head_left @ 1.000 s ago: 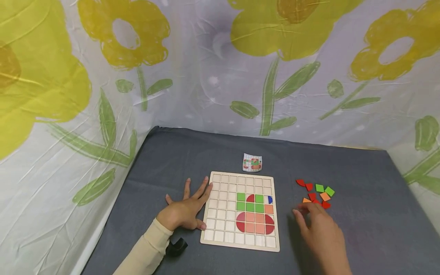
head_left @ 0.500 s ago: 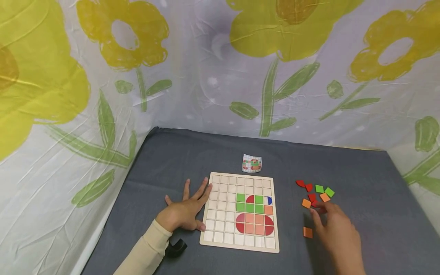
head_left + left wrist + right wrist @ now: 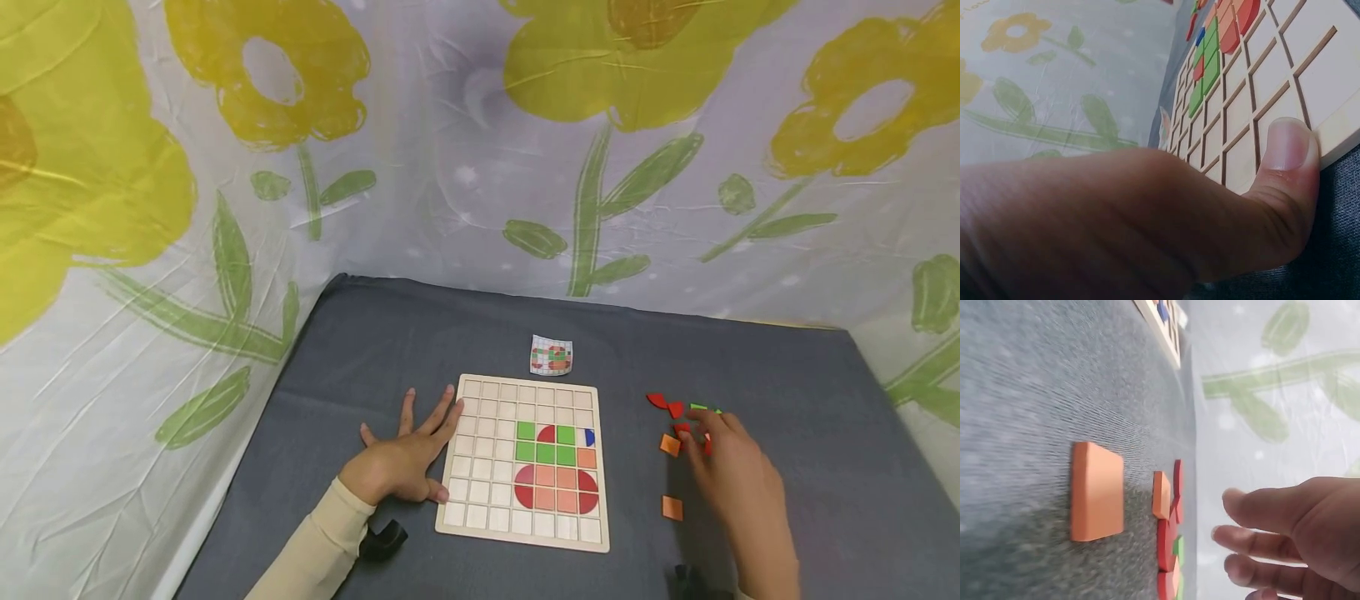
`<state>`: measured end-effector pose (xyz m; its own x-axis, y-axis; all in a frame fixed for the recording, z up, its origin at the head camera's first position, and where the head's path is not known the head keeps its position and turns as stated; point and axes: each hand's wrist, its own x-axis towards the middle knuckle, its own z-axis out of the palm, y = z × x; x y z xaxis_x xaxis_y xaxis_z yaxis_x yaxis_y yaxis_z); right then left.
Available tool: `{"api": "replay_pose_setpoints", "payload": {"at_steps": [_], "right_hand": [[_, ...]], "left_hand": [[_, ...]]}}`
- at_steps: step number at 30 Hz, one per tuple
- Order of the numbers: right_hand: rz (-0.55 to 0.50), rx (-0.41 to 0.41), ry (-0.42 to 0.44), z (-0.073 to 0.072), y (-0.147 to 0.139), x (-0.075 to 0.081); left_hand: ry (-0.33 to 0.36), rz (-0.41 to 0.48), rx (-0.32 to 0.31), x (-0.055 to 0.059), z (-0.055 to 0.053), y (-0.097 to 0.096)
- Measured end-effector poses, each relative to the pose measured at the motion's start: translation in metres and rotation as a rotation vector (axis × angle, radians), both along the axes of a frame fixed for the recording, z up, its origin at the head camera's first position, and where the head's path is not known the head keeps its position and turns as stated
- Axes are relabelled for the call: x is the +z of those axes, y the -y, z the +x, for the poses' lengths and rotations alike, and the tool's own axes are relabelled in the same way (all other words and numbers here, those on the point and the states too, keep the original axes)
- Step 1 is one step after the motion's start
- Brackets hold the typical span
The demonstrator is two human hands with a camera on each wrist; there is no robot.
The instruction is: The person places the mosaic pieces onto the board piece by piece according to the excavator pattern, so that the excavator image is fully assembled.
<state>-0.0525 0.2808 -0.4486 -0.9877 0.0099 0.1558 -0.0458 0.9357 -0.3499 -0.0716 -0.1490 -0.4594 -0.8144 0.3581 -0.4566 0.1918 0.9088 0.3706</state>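
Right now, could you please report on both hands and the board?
Left hand touching board. Right hand over loose tiles, nothing visibly held. Board partly filled. Two orange tiles between right hand and board.

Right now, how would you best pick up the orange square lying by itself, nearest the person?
I'd pinch two opposite side edges of the orange square, coming from above: it lies flat, apart from the other loose pieces, leaving its sides exposed.

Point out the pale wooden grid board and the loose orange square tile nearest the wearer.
Pale wooden grid board point(image 3: 484, 447): head view, bare cell.
Loose orange square tile point(image 3: 1105, 494): right wrist view, top face.
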Motion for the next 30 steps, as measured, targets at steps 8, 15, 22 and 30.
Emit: {"api": "replay_pose_setpoints", "payload": {"at_steps": [8,15,22,30], "right_hand": [[0.041,0.138,0.031,-0.031,0.002,0.003],[0.117,0.197,0.12,-0.054,0.007,-0.001],[0.144,0.192,0.142,-0.065,0.007,-0.005],[0.118,0.218,0.119,-0.072,0.005,-0.01]], "left_hand": [[0.012,-0.014,0.005,-0.001,0.002,0.0],[0.008,-0.012,0.001,-0.001,0.002,-0.001],[0.006,-0.006,-0.002,-0.001,0.002,-0.001],[0.006,-0.007,0.0,-0.001,0.001,0.0]]}}
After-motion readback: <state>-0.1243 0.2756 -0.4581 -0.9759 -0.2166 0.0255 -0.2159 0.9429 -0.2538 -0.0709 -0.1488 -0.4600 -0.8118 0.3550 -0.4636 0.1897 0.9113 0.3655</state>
